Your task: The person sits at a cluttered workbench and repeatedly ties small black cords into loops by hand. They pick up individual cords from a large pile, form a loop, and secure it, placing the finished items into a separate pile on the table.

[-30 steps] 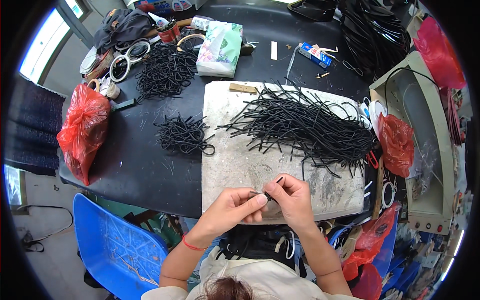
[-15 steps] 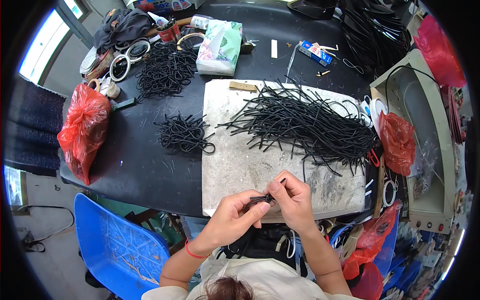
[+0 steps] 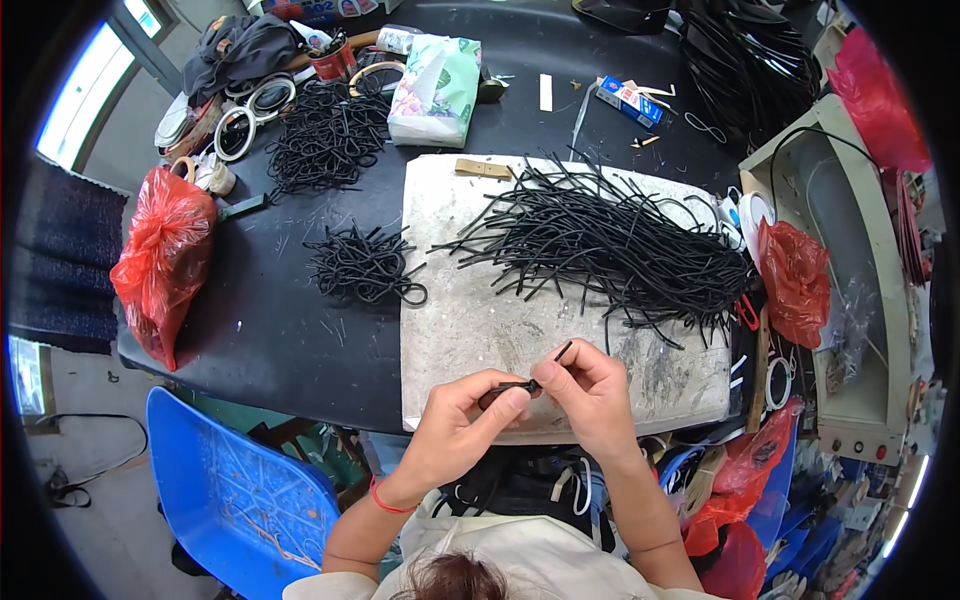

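Left hand: our left hand (image 3: 455,435) pinches one end of a short black cord piece (image 3: 525,380) between thumb and forefinger, closed on it, at about 6 o'clock of the view.
Right hand: our right hand (image 3: 590,390) grips the other part of the same cord piece, fingers curled narrow around it; one free tip sticks up toward 1 o'clock.
Why held so: we judge that both hands meet close together so the piece can be bent or joined at its middle, held just above the near edge of the grey work board (image 3: 470,300).
Cord piece, look: thin, matte black, stiff enough to hold a straight tip, slightly bent between the two hands; finer detail is too small to tell.
Supply: a big loose heap of long black cords (image 3: 610,240) lies on the board at 12 to 2 o'clock from the hands, within easy reach.
Sorted piles: a small tangle of looped cords (image 3: 360,265) sits on the black surface (image 3: 270,320) at 10 o'clock, off the board; a larger tangle (image 3: 325,135) lies farther out at 11 o'clock.
Surroundings: a red plastic bag (image 3: 165,260) hangs at the surface's 9 o'clock edge; a blue chair (image 3: 240,500) stands at 8 o'clock.
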The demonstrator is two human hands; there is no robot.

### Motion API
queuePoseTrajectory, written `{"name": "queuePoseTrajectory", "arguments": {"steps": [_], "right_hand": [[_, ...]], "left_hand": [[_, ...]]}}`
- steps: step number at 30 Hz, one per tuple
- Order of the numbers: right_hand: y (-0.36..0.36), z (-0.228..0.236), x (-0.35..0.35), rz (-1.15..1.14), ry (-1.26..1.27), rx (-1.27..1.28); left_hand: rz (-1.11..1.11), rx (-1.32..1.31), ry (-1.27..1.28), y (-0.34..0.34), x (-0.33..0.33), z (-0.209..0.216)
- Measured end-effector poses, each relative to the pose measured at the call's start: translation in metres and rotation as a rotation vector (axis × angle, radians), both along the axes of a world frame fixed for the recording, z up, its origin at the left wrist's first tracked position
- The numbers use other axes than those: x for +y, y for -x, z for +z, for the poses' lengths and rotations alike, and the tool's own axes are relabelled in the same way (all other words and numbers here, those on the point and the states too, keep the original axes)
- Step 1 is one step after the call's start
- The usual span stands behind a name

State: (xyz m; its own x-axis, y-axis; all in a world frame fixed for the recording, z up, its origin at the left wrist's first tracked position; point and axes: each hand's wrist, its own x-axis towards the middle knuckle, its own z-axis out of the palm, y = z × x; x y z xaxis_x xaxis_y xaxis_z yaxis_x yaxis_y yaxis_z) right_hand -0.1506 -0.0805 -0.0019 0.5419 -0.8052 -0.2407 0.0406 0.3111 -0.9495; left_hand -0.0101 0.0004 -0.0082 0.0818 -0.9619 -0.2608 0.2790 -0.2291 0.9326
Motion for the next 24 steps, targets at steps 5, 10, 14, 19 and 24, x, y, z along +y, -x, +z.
{"name": "queuePoseTrajectory", "arguments": {"steps": [5,10,14,19,24], "right_hand": [[-0.0006,-0.0002,0.0029,-0.003,0.012,-0.048],[0.0040,0.0055,0.0040,0.036,-0.113,-0.002],[0.0033,0.0075,0.0057,0.050,-0.029,-0.013],[0.0048,0.0019,0.0058,0.090,0.094,-0.030],[0.0045,0.0046,0.0057,0.127,0.083,0.019]], "left_hand": [[0.052,0.001,-0.002,0.0006,0.0006,-0.0033],[0.127,0.013,0.031,0.0028,0.0003,0.0004],[0.179,0.083,0.028,0.0048,0.0005,0.0054],[0.160,0.089,0.013,0.0004,0.0008,0.0043],[0.228,0.075,0.011,0.0034,0.0013,0.0029]]}}
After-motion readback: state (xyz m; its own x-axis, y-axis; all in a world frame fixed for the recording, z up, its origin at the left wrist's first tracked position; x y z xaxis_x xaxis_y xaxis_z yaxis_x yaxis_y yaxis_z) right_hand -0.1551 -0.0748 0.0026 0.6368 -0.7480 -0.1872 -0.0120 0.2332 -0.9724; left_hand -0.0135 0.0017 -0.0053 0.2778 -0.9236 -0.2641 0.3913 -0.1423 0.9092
